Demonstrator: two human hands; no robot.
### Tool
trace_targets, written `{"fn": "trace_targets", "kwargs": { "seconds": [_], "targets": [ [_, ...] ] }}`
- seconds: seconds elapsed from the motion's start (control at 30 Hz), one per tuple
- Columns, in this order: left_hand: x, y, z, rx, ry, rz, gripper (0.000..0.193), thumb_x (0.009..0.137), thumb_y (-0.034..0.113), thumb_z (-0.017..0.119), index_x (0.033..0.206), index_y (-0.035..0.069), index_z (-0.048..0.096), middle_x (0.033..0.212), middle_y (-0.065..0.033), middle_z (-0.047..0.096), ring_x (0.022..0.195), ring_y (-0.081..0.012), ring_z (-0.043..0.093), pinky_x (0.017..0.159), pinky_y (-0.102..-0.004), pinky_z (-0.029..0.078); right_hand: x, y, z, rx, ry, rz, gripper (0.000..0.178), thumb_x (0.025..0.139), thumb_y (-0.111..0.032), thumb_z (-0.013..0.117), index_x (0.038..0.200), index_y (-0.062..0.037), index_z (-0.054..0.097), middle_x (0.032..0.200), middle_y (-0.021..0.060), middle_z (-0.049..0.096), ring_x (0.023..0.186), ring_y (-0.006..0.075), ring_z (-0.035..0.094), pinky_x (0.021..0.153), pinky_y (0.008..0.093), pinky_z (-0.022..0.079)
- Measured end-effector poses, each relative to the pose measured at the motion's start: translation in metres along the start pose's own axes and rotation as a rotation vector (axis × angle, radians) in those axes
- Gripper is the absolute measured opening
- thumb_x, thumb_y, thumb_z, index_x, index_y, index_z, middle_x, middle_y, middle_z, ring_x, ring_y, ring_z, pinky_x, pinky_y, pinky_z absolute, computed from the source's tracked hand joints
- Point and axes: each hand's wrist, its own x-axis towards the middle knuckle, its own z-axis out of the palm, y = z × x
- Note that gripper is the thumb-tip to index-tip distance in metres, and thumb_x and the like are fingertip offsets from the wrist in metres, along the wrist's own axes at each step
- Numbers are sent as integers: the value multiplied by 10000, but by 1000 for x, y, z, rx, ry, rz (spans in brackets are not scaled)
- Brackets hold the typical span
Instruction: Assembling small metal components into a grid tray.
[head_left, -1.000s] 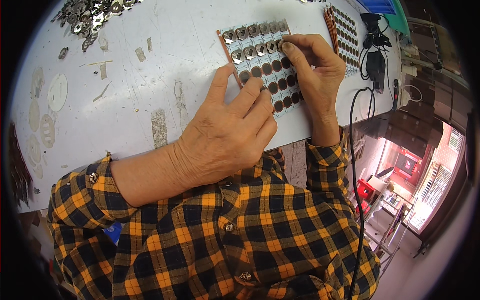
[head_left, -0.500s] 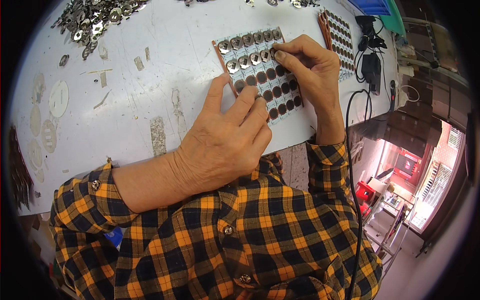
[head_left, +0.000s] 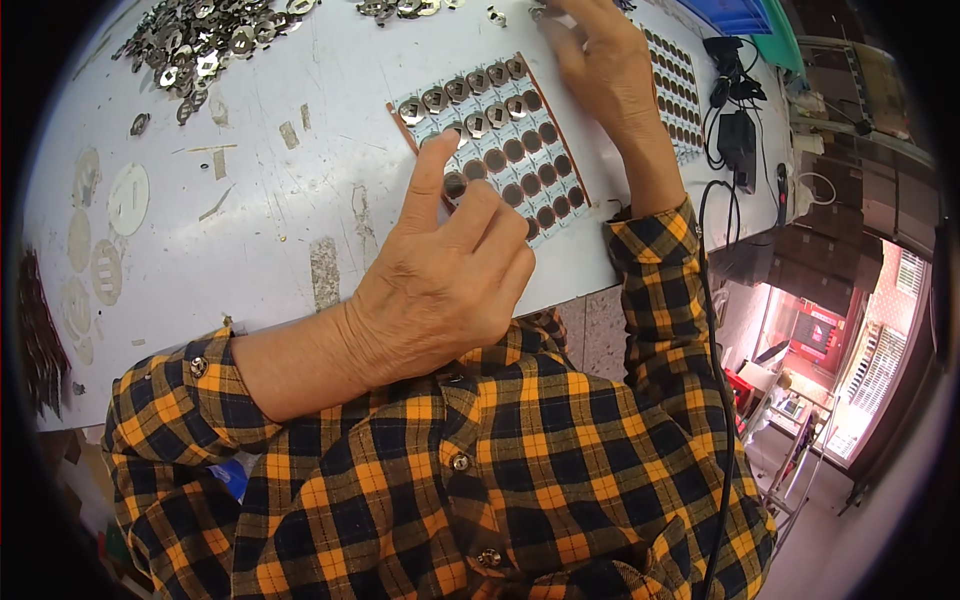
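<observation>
At the upper right, the blue bin [head_left: 728, 14] shows only its side; its contents cannot be seen. The gridded panel [head_left: 522, 150] lies before the person, 6 metal discs [head_left: 435, 98] along its top row. The left hand [head_left: 440, 270] covers its lower left, fingers spread apart. The right hand [head_left: 602, 62] reaches past it; whether that grip holds anything, I cannot tell. Around them: a metal pile [head_left: 205, 50], a 2nd panel [head_left: 675, 85], a black adapter [head_left: 738, 140]. The white table [head_left: 230, 275] is scratched and stained.
</observation>
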Motion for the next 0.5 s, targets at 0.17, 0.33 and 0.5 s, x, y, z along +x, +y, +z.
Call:
{"fn": "trace_targets", "kwargs": {
  "seconds": [0.17,0.33,0.5],
  "targets": [
    [-1,-6,-2,-58,-30,-13,176,741,100,736,867,-11,681,943,-107,600,1030,-284,605,1104,-666,385,-21,6,-7,231,-75,255,220,913,-37,703,1128,3,727,885,97,701,767,196,659,672,288,511],
    [0,-9,1,-31,-37,-43,471,719,175,824,1107,-59,696,1216,-181,648,1216,-310,592,1106,-622,388,-48,-24,-23,800,-162,550,202,954,-94,740,1132,1,752,863,26,749,682,45,647,545,171,478],
    [0,-7,1,-39,-105,-78,525,747,195,823,1178,-73,688,1288,-193,640,1291,-310,565,1145,-684,305,-62,-27,-14,808,-113,516,158,953,-68,740,1094,-1,759,863,-1,746,674,4,602,531,142,428]
  ]
}}
